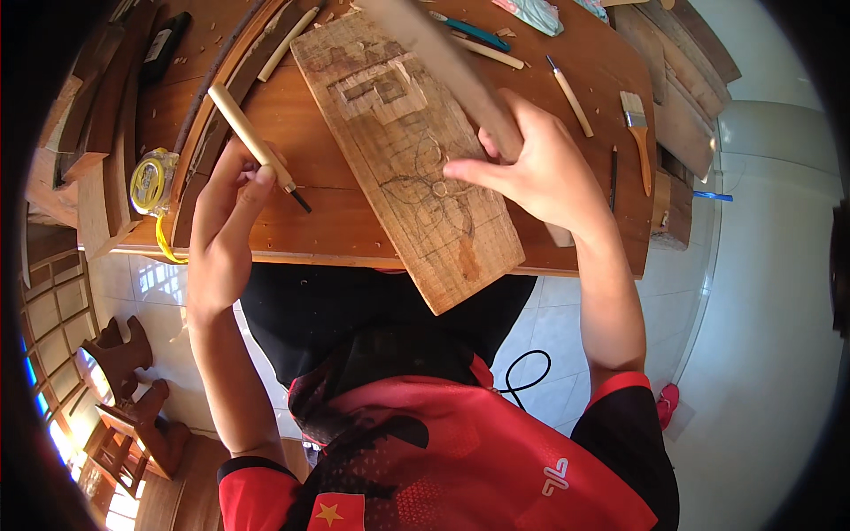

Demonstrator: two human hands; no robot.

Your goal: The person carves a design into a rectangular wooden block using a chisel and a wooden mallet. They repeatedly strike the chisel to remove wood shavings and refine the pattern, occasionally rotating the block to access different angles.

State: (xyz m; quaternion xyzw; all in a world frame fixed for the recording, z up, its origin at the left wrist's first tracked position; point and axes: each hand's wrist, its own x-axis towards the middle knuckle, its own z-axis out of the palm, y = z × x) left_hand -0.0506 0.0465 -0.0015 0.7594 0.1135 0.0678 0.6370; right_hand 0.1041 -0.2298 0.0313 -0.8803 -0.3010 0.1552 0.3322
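My left hand (228,221) grips a carving chisel (241,122) by its pale wooden handle, the dark blade pointing down toward the table. In my right hand (544,164) is a long flat wooden bar (447,66), slanting up over the board, fingers around it and the thumb stretched out across the board's edge. Between my hands lies a wooden board (416,221), tilted across the table and jutting past its near edge. Pencil lines and a flower-like drawing mark its surface; a recessed rectangle is cut near its far end.
On the brown table (310,221) lie another chisel (569,97), a brush (636,142), a pencil (613,177) and a pale-handled tool (288,44). A yellow tape measure (152,183) rests at the left. Wood pieces (673,71) are stacked at the right; shavings are scattered about.
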